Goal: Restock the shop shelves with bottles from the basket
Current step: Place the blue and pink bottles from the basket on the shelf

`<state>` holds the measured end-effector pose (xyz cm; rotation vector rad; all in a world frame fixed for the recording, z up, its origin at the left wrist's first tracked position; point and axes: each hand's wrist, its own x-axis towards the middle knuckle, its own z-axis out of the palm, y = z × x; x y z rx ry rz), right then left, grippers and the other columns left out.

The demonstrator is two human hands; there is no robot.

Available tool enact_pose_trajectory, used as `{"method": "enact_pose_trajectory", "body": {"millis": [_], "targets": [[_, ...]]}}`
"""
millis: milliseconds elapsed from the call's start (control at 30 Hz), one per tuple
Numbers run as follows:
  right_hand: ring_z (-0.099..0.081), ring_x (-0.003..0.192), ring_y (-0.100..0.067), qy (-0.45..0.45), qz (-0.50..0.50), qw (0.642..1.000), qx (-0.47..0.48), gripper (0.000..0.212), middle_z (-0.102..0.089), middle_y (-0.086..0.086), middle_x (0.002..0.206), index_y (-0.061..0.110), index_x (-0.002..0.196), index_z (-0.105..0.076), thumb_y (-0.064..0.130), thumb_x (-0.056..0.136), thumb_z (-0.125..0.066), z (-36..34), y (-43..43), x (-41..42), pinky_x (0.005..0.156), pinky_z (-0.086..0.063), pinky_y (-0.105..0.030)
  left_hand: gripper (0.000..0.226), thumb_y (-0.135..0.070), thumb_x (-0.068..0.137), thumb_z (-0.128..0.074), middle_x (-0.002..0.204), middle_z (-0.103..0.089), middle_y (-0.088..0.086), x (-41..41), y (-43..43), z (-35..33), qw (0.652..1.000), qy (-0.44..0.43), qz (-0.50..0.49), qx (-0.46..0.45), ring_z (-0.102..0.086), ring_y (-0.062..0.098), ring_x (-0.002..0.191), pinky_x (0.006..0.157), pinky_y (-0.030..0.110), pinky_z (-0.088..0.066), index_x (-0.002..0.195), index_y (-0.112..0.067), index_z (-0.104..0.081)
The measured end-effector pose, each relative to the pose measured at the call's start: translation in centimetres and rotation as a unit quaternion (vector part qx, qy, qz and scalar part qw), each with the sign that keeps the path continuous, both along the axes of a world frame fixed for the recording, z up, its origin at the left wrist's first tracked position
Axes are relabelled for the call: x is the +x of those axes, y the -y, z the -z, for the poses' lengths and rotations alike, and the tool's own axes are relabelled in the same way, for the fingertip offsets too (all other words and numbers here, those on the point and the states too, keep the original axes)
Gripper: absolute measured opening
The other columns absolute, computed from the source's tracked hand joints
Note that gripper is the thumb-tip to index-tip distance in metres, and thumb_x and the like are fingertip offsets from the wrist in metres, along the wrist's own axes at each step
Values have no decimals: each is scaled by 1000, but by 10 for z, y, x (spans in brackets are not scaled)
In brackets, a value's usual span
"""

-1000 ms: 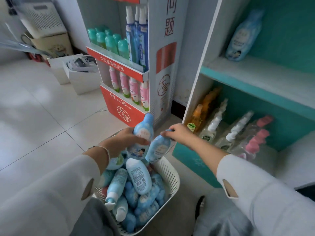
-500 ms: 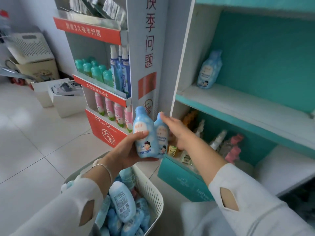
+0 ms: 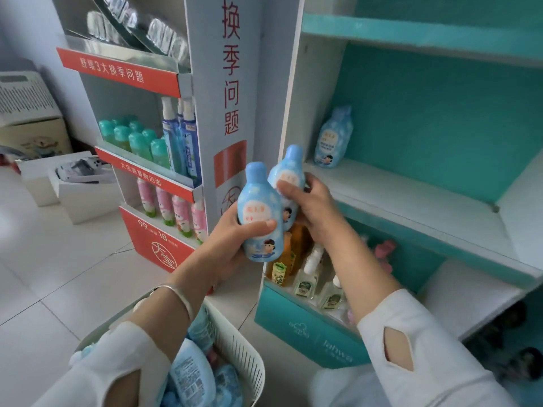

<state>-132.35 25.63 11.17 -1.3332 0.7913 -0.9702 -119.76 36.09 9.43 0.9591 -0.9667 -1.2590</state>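
Both hands are raised in front of the shelf unit, close together, each clamped on one blue bottle. The left hand (image 3: 232,245) reaches up from the basket side, thumb laid across the front label of the near bottle (image 3: 260,210) and fingers wrapped behind it; a bracelet (image 3: 179,292) sits on that wrist. The right hand (image 3: 314,210) grips the far bottle (image 3: 289,171) from the right, thumb on its label. The two bottles stand roughly upright and overlap, the near one in front (whether they touch is hard to tell). The far bottle is at the front left corner of the shelf (image 3: 396,198), not set down on it.

At the back left of that shelf stands one more blue bottle, the shelf bottle (image 3: 333,138), alone against the teal back wall.

Below the left forearm is the basket (image 3: 244,342), with more blue bottles (image 3: 191,374) lying in it, partly covered by the sleeve. The right forearm crosses the lower compartment, hiding part of its orange bottle (image 3: 299,236), pump bottles (image 3: 308,274) and pink caps (image 3: 385,251). Just left of the unit stands a display stand (image 3: 232,92) holding green-capped, blue and pink bottles.
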Motion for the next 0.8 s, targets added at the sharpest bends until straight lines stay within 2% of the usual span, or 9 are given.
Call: {"method": "enact_pose_trajectory", "body": {"millis": [67,133,233,267,333,400,467,633,800], "targets": [[-68,83,-18,35,31,998,-29,22,-67,1,96,26,101,-57,18,83,-69,-16,7,-7,69,-58,-38,49,-4,61,-77,79,-69,0,-7,4,-11,999,34,-19,-20,-69,15,73,64,31,-58,101,-19,-54],[-67,84,-14,72,61,995,-42,20,-66,5,96,26,100,-57,18,85,-67,-30,17,-14,67,-57,-35,43,-7,67,-72,81,-66,-3,-11,9,-18,997,53,-45,-30,-68,11,73,68,32,-59,100,-25,-52],[-65,85,-13,99,106,986,-76,23,-64,7,94,25,100,-55,14,85,-68,-45,42,-20,72,-56,-35,43,-6,74,-72,90,-63,-1,-14,16,-19,993,97,-68,-31,-66,15,85,74,36,-58,102,-30,-50],[-63,85,-12,78,122,985,-94,26,-63,8,94,24,101,-54,13,83,-69,-47,53,-20,74,-54,-35,43,-8,74,-72,93,-62,0,-15,19,-17,990,117,-72,-30,-65,17,88,76,36,-58,102,-31,-50],[-61,88,-14,-25,156,976,-148,36,-62,7,97,22,107,-54,14,79,-74,-49,77,-19,81,-52,-35,43,-10,73,-74,95,-62,1,-16,23,-14,985,147,-82,-28,-64,17,89,73,31,-56,101,-31,-49],[-62,94,-20,-144,184,954,-189,48,-65,0,104,17,115,-55,18,74,-78,-44,99,-15,88,-51,-40,44,-12,72,-76,96,-62,3,-17,28,-11,982,162,-88,-30,-64,18,89,73,30,-56,101,-30,-49],[-62,100,-25,-217,199,934,-202,53,-65,-5,112,15,120,-54,21,73,-79,-37,115,-12,88,-50,-38,44,-13,71,-76,98,-62,4,-17,33,-10,980,174,-93,-32,-64,18,90,76,31,-56,102,-30,-49],[-60,107,-30,-271,210,917,-206,58,-62,-10,120,17,125,-51,31,75,-77,-29,137,-9,89,-50,-41,50,-13,72,-75,98,-58,-1,-15,42,-7,980,155,-118,-44,-62,16,89,72,28,-56,101,-40,-44],[-61,104,-28,-267,250,908,-205,59,-61,-10,119,8,119,-47,29,75,-78,-24,139,-6,76,-44,-28,50,-14,72,-75,98,-57,-3,-17,47,-1,980,150,-127,-37,-63,14,86,70,28,-57,99,-38,-41]]}}
